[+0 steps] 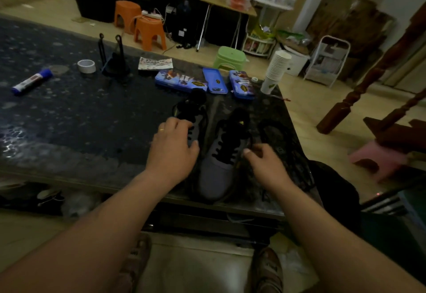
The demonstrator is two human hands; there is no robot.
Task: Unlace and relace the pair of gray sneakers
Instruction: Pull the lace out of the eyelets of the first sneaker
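Two gray sneakers with black laces lie on the dark table, toes toward me. The right sneaker is in plain view near the front edge, laced up. My left hand lies over the left sneaker, fingers curved across its laces and side. Beside the right sneaker, my right hand has its fingers curled at the shoe's right edge near the laces; what it holds is too dark to tell. A dark insole lies to the right of that shoe.
Behind the shoes are blue pencil tins, a stack of paper cups, a tape roll, a black stand and a glue stick. Plastic stools and clutter stand on the floor beyond. A wooden post rises at the right.
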